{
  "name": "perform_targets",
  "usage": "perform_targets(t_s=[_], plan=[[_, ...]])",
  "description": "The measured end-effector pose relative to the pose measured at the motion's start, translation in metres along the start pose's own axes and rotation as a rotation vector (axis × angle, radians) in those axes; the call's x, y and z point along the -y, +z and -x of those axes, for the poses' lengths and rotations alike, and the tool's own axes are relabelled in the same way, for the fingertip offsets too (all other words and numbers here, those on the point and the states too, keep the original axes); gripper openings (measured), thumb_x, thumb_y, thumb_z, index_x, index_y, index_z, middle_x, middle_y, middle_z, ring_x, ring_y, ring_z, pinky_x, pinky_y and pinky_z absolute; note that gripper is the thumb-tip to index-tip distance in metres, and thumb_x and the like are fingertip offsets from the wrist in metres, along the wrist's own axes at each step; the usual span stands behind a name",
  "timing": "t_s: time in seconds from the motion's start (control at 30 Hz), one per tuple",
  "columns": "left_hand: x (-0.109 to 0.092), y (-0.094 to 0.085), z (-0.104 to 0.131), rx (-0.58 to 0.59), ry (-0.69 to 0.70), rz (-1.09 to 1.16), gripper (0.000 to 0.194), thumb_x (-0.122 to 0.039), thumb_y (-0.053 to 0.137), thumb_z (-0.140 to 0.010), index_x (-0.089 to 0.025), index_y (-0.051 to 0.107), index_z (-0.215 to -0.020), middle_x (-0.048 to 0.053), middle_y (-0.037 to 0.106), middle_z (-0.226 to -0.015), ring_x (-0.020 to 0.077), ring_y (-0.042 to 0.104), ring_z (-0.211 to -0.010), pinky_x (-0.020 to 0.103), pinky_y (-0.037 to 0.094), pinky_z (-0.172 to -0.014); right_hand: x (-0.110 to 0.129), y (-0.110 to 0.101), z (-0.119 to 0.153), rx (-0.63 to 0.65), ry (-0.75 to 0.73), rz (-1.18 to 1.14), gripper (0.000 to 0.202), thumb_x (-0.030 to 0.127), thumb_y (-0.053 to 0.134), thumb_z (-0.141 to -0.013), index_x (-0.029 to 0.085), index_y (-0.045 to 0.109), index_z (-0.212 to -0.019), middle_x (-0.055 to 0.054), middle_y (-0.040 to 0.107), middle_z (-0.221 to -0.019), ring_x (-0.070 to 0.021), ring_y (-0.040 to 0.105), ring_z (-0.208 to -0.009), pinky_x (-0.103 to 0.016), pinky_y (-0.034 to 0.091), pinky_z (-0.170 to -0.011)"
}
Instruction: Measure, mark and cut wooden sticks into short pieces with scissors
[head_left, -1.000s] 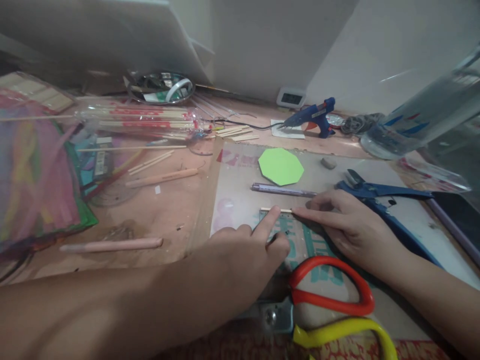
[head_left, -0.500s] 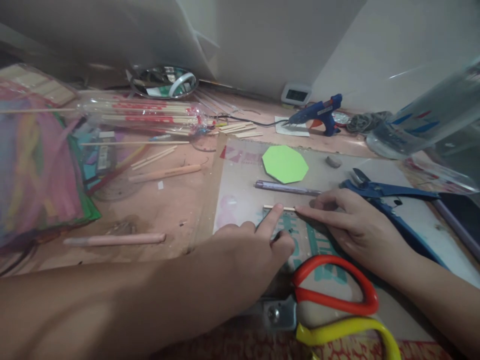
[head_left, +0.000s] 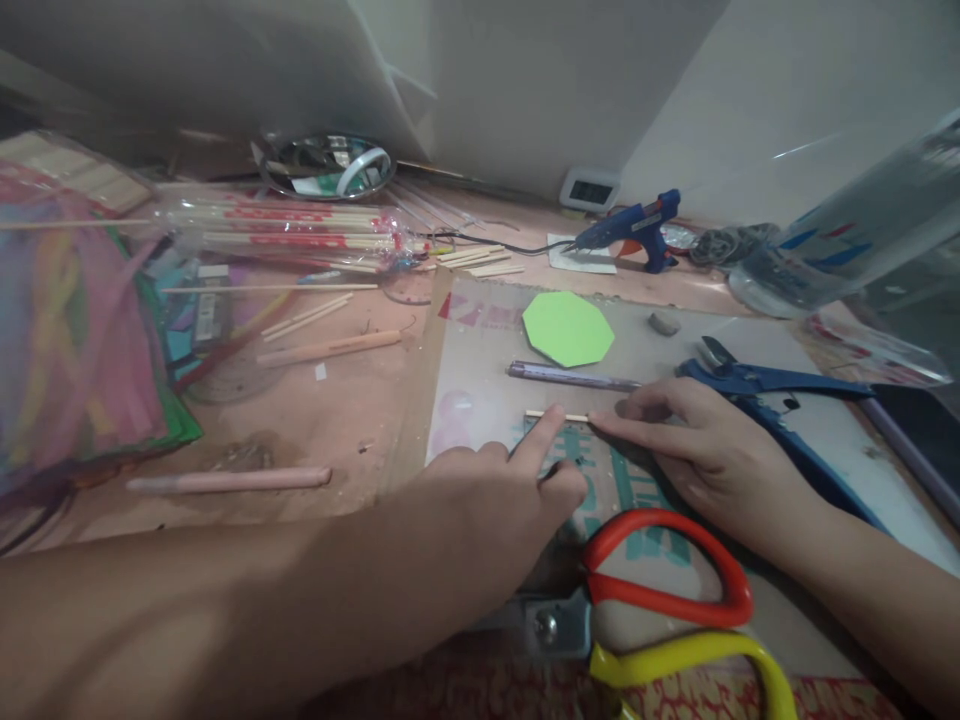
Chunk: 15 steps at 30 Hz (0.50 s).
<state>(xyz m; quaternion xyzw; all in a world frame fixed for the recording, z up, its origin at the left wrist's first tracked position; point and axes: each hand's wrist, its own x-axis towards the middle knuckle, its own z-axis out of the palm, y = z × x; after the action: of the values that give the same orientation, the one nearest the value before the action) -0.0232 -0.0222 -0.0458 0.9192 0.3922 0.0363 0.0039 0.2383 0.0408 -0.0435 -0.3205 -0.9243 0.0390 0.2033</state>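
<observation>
A short thin wooden stick (head_left: 576, 418) lies at the edge of a clear ruler (head_left: 531, 428) on the cardboard sheet (head_left: 480, 345). The index finger of my left hand (head_left: 491, 510) presses on the stick near its left end; the other fingers are curled under. My right hand (head_left: 690, 450) touches the stick's right end with its fingertips, thumb and index close together. Just beyond lie a purple pen (head_left: 574, 377) and a green octagon (head_left: 568, 328). Scissors with red (head_left: 739, 590) and yellow handles lie below my hands, their blades partly hidden by my left arm.
Blue pliers (head_left: 795, 381) lie beside my right hand. Behind the cardboard stand a blue glue gun (head_left: 637, 228) and a large clear bottle (head_left: 847, 230). Bagged sticks (head_left: 292, 235), a metal bowl (head_left: 326, 165) and coloured strips (head_left: 82, 330) are at the left.
The view has shifted very slightly. Both hands keep the same hold on the small stick.
</observation>
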Motion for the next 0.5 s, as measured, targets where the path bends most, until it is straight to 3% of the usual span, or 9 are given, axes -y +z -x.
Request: perform_targets(t_s=[0.17, 0.5], plan=[[-0.001, -0.011, -0.002, 0.076, -0.013, -0.049, 0.04, -0.018, 0.052, -0.09, -0.027, 0.06, -0.128, 0.013, 0.045, -0.157, 0.0129, 0.064, -0.047, 0.029, 0.038, -0.039, 0.0, -0.001, -0.001, -0.007, -0.02, 0.012, 0.046, 0.003, 0.048, -0.091, 0.029, 0.075, -0.117, -0.007, 0.065, -0.093, -0.0196, 0.063, -0.082, -0.032, 0.051, -0.069], [-0.003, -0.013, -0.006, 0.212, -0.025, -0.01, 0.047, -0.019, 0.049, -0.092, -0.026, 0.055, -0.138, 0.015, 0.028, -0.165, 0.0193, 0.072, -0.063, 0.03, 0.05, -0.047, -0.001, 0.002, 0.003, 0.0, -0.02, 0.006, 0.047, 0.0, 0.047, -0.09, 0.028, 0.075, -0.116, -0.008, 0.064, -0.097, -0.0206, 0.062, -0.086, -0.033, 0.051, -0.072]])
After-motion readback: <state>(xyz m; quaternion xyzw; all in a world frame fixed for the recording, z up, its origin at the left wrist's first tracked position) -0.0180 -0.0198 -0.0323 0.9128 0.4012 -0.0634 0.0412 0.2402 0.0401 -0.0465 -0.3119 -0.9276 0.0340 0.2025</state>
